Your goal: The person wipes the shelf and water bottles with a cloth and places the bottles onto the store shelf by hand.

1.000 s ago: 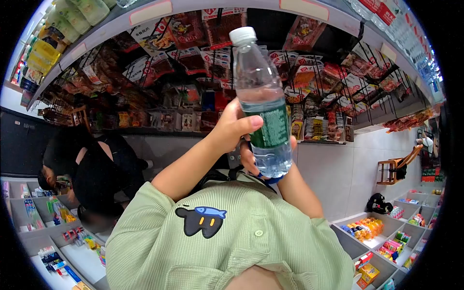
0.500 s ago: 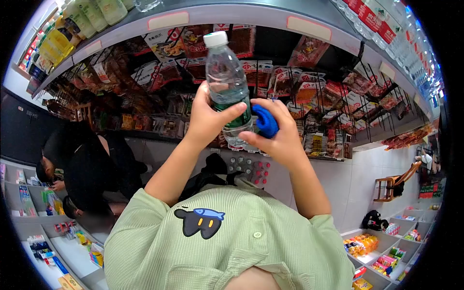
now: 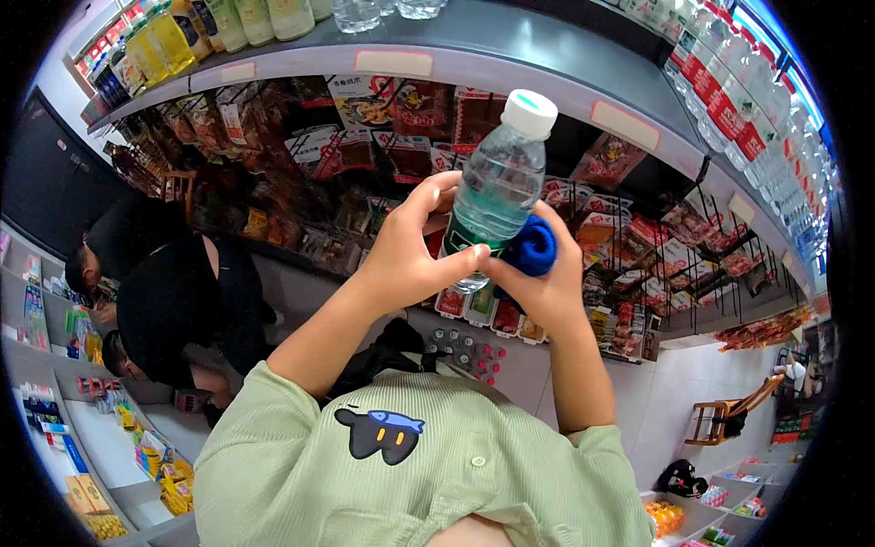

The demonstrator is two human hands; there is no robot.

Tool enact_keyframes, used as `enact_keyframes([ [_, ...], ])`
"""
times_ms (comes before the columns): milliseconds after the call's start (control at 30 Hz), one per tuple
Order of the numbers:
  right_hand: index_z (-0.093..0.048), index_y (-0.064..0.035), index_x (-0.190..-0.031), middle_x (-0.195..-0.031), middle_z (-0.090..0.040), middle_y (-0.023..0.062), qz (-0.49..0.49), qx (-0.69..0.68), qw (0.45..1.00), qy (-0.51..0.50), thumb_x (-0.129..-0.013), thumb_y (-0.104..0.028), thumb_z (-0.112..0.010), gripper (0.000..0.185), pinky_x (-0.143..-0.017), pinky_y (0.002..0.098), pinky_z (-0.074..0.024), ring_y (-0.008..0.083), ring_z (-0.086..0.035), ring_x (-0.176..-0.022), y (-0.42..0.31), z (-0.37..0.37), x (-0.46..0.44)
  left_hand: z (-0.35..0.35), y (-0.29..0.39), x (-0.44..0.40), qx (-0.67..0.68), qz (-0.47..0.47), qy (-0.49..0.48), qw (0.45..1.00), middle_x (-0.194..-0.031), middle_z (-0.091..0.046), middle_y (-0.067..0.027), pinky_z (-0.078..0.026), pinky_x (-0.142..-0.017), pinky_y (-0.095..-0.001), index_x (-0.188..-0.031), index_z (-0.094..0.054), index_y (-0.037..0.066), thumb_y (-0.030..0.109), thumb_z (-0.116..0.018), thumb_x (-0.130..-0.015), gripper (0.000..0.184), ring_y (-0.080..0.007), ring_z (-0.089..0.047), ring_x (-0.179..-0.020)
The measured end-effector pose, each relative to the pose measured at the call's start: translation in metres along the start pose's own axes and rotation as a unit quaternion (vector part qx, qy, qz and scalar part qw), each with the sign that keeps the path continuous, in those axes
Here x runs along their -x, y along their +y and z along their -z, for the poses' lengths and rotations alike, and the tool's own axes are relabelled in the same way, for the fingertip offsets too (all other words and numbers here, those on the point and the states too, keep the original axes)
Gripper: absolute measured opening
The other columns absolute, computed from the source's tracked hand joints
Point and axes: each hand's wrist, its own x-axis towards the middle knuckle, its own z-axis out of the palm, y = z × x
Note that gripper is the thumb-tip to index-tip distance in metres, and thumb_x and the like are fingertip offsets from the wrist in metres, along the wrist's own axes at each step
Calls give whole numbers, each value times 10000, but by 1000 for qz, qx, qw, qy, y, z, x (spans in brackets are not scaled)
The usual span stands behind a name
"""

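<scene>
A clear water bottle (image 3: 499, 187) with a white cap and a green label is held up in front of me, its top leaning to the right. My left hand (image 3: 410, 246) wraps round its lower half from the left, thumb across the label. In my right hand (image 3: 551, 283) is a rolled blue cloth (image 3: 531, 246), pressed close against the bottle's right side. The right thumb reaches toward the bottle's base near the left thumb. Part of the cloth is hidden behind my fingers.
A grey shelf (image 3: 547, 46) runs across the top, with drink bottles (image 3: 164, 41) at left and red-labelled water bottles (image 3: 729, 100) at right. Snack packets (image 3: 629, 246) hang below it. At left a person in black (image 3: 182, 283) bends over low shelves. More bottles (image 3: 465, 351) stand on the floor.
The bottle has come lower and to the right in view and now leans right. My right thumb has shifted close to the left thumb. The shelf shows more fully.
</scene>
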Motion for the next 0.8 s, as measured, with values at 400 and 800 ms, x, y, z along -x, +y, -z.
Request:
enact_keyframes([
  [400,-552,8,-1198,-1059,-647,69,155,77,984,43,-697,-130,-840,594,-867,285,-477,115,-588,-958,-69,-15,-99,69,45,-96,-44,-237,-5,970,-1210,-597,-169,-441,-975,-373,-1358,-342,10,120,-821,-722,804,-232,-568,-1139],
  [800,-639,-32,-1032,-871,-684,43,218,204,952,74,-674,-214,-835,447,-733,279,-495,116,-614,-763,-75,-38,-238,150,43,-211,-73,-266,26,961,-1220,-561,-174,-519,-868,-339,-1363,-377,-35,232,-799,-762,781,-256,-549,-1136],
])
